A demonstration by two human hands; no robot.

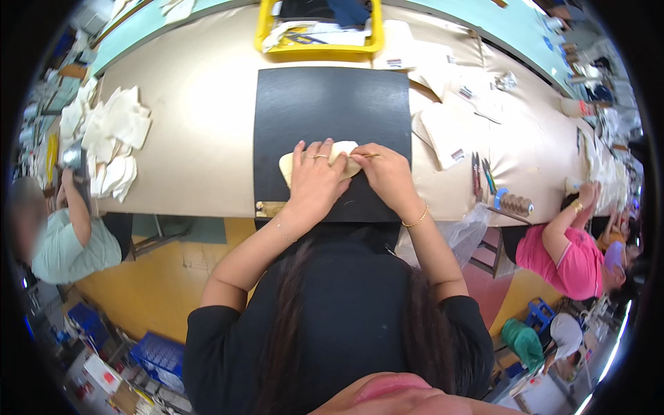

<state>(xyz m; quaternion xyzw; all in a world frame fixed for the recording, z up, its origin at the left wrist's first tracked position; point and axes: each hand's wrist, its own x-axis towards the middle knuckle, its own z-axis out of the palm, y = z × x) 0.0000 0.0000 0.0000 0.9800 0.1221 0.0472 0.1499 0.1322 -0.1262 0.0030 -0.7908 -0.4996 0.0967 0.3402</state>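
One flat cream-coloured piece with rounded edges [285, 167] is on the black rectangular mat [332, 104], partly covered by the left hand [315, 176]; whether its fingers grip, I cannot tell. The right hand [389, 176] pinches a thin brownish stick [371, 155]. The yellow plastic tray [318, 48] contains white sheets [337, 33] and dark-blue material [353, 12].

i get a bright feed; the beige table cover [183, 104] washes out nearly white left of the black mat [332, 97], which carries a soft sheen, and the cream piece [343, 146] shows little texture; toward the dark fisheye rim the teal ledge [484, 28] bends and the blue crate [158, 356] softens
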